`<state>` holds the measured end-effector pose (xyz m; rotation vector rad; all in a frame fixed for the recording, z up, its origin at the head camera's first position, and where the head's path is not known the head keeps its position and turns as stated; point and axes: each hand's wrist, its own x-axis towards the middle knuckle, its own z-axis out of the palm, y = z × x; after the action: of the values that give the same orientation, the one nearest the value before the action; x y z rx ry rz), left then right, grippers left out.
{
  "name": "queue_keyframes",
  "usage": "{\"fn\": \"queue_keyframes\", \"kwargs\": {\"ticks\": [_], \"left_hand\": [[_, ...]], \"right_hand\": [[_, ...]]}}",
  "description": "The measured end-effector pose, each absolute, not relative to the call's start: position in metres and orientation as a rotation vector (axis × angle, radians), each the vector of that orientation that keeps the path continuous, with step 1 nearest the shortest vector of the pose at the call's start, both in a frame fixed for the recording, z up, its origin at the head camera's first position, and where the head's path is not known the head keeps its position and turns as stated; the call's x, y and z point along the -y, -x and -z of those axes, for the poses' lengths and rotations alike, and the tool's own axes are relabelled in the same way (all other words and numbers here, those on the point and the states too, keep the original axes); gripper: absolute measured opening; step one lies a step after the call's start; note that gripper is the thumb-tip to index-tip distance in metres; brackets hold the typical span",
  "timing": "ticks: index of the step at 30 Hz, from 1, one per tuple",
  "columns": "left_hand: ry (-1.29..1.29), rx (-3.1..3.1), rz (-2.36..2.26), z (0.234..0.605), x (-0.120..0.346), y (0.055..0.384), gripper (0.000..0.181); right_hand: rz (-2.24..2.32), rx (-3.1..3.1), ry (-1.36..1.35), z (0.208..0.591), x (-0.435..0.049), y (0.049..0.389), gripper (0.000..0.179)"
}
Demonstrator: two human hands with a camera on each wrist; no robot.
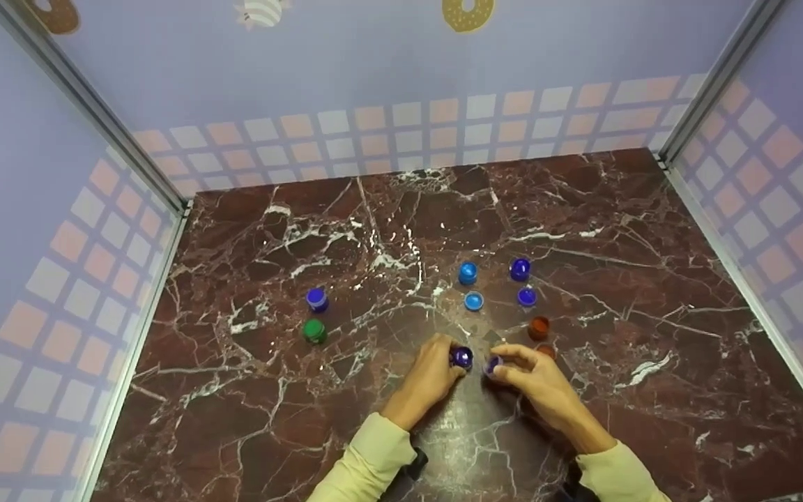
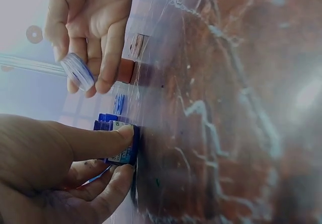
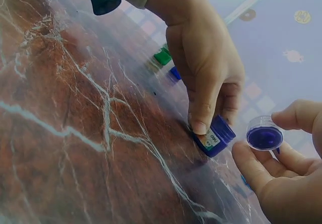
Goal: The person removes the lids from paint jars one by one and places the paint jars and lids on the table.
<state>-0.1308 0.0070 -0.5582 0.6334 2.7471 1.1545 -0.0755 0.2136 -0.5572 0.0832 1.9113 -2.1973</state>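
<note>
Gripping an uncapped, labelled jar [image 3: 216, 139], apparently of purple paint [image 1: 464, 357], in the left hand [image 1: 429, 373]; pinching a clear-walled cap [image 3: 265, 137] in the right hand [image 1: 541, 383], short of the far edge of the tabletop [image 1: 220, 418].

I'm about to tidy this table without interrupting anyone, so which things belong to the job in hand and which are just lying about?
In the job, it seems:
uncapped purple jar, in the left hand
purple lid, in the right hand

Lying about, for now:
light blue jar and light blue lid
dark blue jar and dark blue lid
orange jar
blue-capped jar
green-capped jar
</note>
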Motion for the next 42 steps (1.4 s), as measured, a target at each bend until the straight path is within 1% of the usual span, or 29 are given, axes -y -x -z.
{"fn": "queue_keyframes", "kwargs": {"ticks": [8, 15, 23, 28, 32, 36, 42], "left_hand": [[-0.598, -2.765, -1.118, 0.558, -0.020, 0.141, 0.028], [-0.590, -2.760, -1.137, 0.558, -0.031, 0.150, 0.031], [-0.666, -2.833, -1.069, 0.560, -0.043, 0.157, 0.031], [-0.655, -2.847, -1.094, 0.561, -0.046, 0.160, 0.032], [-0.637, -2.840, -1.111, 0.562, -0.046, 0.162, 0.032], [-0.624, -2.814, -1.141, 0.561, -0.045, 0.165, 0.032], [-0.648, -2.798, -1.131, 0.560, -0.045, 0.170, 0.033]], "right_hand": [[2.149, -1.905, -0.029, 0.561, -0.215, 0.073, 0.046], [2.107, -1.906, -0.006, 0.560, -0.218, 0.072, 0.053], [1.955, -2.081, 0.025, 0.555, -0.219, 0.076, 0.056], [1.856, -2.284, 0.071, 0.552, -0.217, 0.080, 0.052], [1.688, -2.537, 0.090, 0.552, -0.212, 0.082, 0.047], [1.550, -2.702, 0.050, 0.554, -0.205, 0.087, 0.041], [1.484, -2.840, 0.015, 0.554, -0.195, 0.092, 0.031]]}}
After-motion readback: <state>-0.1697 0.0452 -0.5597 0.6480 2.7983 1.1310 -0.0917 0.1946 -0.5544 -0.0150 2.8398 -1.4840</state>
